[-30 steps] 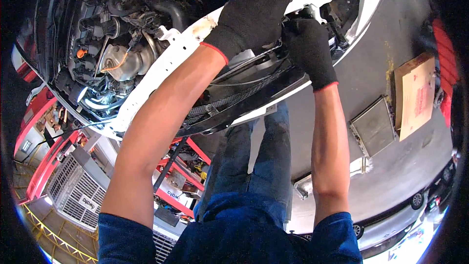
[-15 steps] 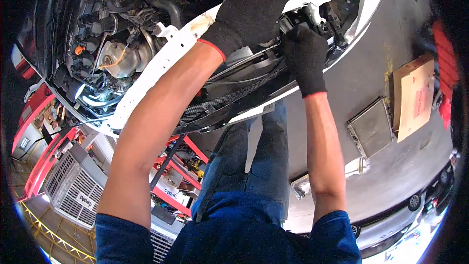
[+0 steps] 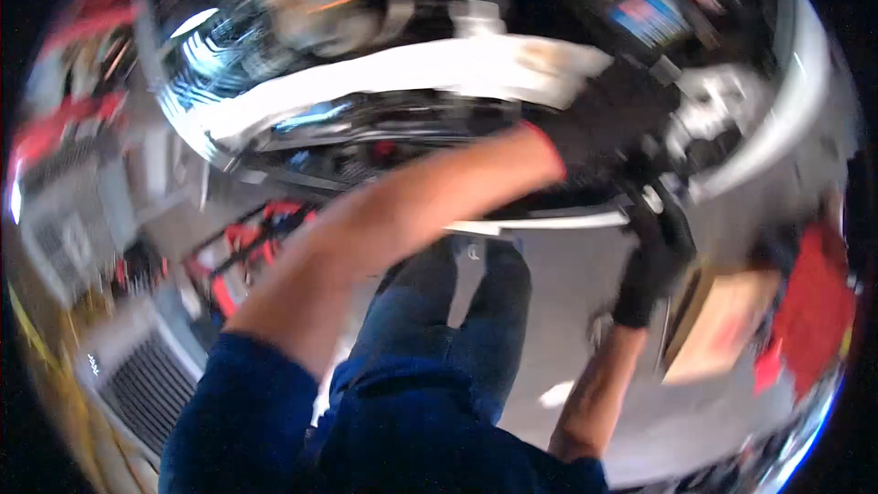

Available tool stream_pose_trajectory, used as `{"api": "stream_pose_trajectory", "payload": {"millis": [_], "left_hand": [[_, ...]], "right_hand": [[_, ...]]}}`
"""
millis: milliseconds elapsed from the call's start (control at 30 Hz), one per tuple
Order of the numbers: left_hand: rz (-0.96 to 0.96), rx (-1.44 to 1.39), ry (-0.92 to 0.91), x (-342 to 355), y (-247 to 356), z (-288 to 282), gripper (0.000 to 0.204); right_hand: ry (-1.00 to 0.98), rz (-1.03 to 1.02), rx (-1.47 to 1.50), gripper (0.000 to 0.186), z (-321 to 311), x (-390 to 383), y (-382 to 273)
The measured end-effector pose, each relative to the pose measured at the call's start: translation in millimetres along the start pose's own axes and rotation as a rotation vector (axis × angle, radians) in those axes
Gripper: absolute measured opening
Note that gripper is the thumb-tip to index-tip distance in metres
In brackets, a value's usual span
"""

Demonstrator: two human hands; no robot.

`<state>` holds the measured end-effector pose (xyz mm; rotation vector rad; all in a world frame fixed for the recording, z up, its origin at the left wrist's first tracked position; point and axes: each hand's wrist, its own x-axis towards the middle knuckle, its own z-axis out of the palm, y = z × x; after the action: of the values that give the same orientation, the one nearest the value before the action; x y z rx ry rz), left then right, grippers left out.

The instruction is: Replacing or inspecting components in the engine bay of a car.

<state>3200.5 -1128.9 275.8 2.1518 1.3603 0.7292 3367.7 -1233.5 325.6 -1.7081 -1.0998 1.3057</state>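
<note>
a boxy carton (image 3: 727, 322) lay near the right hand (image 3: 662, 242); the left hand (image 3: 622, 117) overlapped a curved white beam (image 3: 402, 71); neither grip was discernible.

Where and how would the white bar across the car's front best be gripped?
Grip the white bar probably left of the gloved left hand, coming from the near side and wrapping its near edge: it is long and narrow, runs crosswise, and shows uncovered there. Blur hides finer detail.

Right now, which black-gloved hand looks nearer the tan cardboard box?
The right black-gloved hand, seen just left of the tan cardboard box; the left black-gloved hand appears higher, beside the white metal crossbar.
</note>
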Motion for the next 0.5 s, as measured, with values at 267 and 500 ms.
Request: {"api": "stream_pose_trajectory", "payload": {"millis": [267,500], "left_hand": [[-0.125,-0.389,0.528,-185,110,-79,0.041],[-0.659,-0.346,0.802,-431,115,-177,0.042]], "right_hand": [[-0.144,-0.273,-0.509,0.014,12,-104,5],[-0.736,-0.103,-0.32,0.026,189,-271,-56]]}}
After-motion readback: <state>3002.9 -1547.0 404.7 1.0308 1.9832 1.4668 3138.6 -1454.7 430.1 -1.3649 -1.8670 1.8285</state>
